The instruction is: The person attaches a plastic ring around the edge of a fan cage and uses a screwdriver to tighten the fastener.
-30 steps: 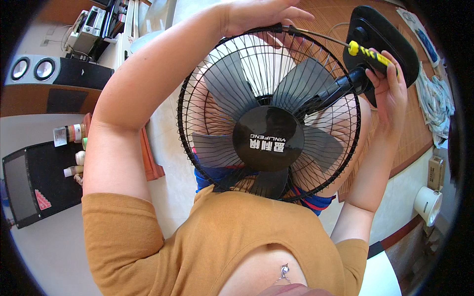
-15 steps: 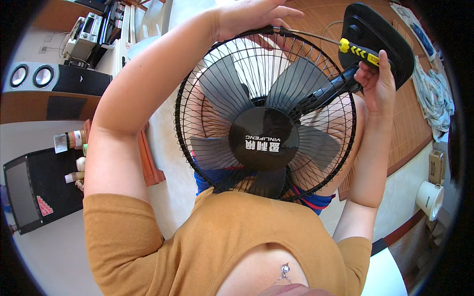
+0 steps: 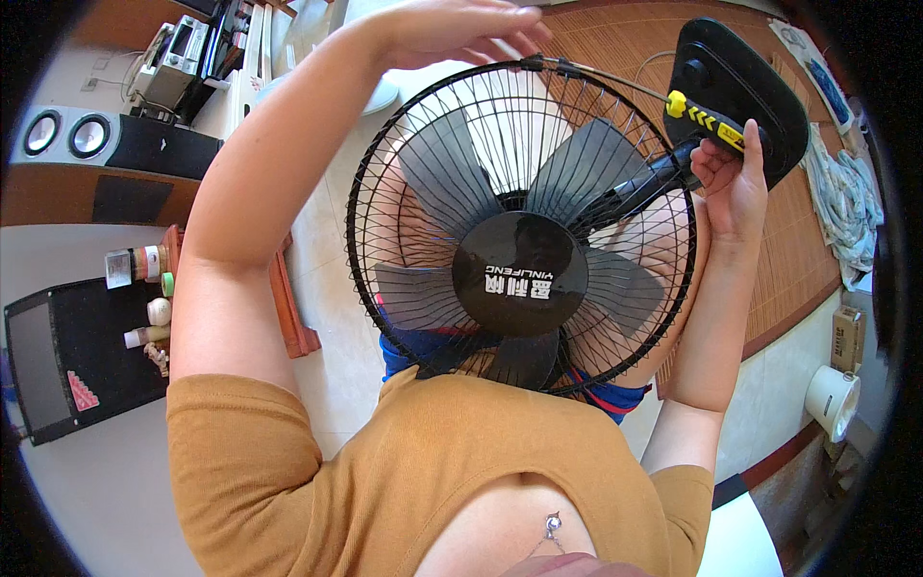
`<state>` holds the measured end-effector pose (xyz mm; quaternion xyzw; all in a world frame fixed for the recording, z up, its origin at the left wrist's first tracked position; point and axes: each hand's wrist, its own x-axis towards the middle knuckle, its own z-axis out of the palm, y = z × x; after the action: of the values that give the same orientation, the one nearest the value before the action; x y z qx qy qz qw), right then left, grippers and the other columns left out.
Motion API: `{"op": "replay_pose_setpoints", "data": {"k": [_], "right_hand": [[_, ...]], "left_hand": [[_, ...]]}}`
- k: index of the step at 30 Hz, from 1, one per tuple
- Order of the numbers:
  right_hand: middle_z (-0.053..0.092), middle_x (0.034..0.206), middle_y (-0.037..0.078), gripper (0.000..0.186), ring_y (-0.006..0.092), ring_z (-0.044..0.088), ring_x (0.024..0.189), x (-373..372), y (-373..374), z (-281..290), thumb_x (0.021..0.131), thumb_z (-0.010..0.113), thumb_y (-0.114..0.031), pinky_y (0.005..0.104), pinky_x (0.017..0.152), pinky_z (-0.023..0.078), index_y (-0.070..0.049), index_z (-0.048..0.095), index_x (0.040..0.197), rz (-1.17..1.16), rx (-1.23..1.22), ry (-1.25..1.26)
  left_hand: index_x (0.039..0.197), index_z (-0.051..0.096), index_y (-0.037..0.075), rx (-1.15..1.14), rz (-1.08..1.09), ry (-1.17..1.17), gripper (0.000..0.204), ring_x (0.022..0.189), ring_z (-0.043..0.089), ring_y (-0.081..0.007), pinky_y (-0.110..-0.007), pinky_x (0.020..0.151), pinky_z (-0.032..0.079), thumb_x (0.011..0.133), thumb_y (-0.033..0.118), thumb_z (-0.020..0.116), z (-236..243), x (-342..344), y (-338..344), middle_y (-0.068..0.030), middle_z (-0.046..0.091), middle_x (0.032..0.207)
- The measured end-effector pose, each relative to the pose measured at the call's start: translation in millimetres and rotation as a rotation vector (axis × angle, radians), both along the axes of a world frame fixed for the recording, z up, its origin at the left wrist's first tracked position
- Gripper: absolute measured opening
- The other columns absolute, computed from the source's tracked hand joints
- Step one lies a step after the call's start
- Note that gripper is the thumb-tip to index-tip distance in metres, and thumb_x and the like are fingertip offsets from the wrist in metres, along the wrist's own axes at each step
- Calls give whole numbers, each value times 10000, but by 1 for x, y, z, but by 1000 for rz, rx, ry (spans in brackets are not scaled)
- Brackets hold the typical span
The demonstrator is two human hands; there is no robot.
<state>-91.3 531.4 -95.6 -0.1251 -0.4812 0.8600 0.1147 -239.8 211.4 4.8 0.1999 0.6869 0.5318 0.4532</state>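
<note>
A black electric fan (image 3: 519,274) lies across my lap, its wire guard facing up over grey blades. Its pole runs toward the upper right to a black base (image 3: 760,82). My right hand (image 3: 735,188) grips the black-and-yellow handle of a screwdriver (image 3: 707,120), thumb extended. The shaft reaches left along the guard's far rim, its tip beside a black clip (image 3: 543,63); whether it sits in a screw is too small to tell. Just beyond that clip, my left hand (image 3: 452,34) hovers open, fingers outstretched, holding nothing I can see.
On the right lie a brown bamboo mat (image 3: 615,34), crumpled light-blue cloth (image 3: 841,183) and a white container (image 3: 833,402). To the left are a speaker (image 3: 115,139), several small jars (image 3: 144,264) and a black panel (image 3: 106,356). A white round stool or basin edge (image 3: 382,96) shows behind my left forearm.
My left hand has pulled back to the left, off the guard's rim. The fan sits slightly lower in view, and my right hand stays on the screwdriver.
</note>
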Motion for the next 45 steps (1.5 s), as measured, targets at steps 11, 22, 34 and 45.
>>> {"op": "replay_pose_setpoints", "data": {"k": [11, 22, 34, 45], "right_hand": [[658, 863, 127, 376, 201, 674, 799, -3, -15, 14, 911, 569, -356, 269, 623, 581, -3, 605, 1034, 64, -2, 117], [584, 1028, 118, 364, 155, 632, 886, 12, 3, 17, 919, 565, -230, 246, 690, 577, 12, 514, 1188, 182, 143, 162], [583, 959, 67, 322, 102, 584, 864, 19, 11, 15, 923, 553, -254, 213, 682, 506, -32, 534, 1156, 323, 265, 103], [598, 841, 33, 311, 86, 575, 718, 20, 4, 15, 913, 577, -241, 194, 637, 497, -56, 532, 1159, 210, 333, 61]], "left_hand": [[1389, 389, 66, -7, -35, 348, 484, 1027, 586, -193, -285, 872, 474, 996, 342, 327, -7, 52, -36, -161, 529, 1268], [1373, 411, 46, 32, -35, 310, 486, 1033, 595, -204, -271, 850, 480, 980, 329, 368, -6, 51, -29, -160, 528, 1273], [1385, 391, 45, 92, -51, 229, 494, 1056, 593, -234, -267, 848, 477, 968, 310, 398, -10, 44, -29, -183, 514, 1284], [1399, 364, 53, 85, -98, 244, 530, 1029, 591, -211, -265, 830, 479, 956, 338, 417, -13, 38, -27, -175, 502, 1289]]}}
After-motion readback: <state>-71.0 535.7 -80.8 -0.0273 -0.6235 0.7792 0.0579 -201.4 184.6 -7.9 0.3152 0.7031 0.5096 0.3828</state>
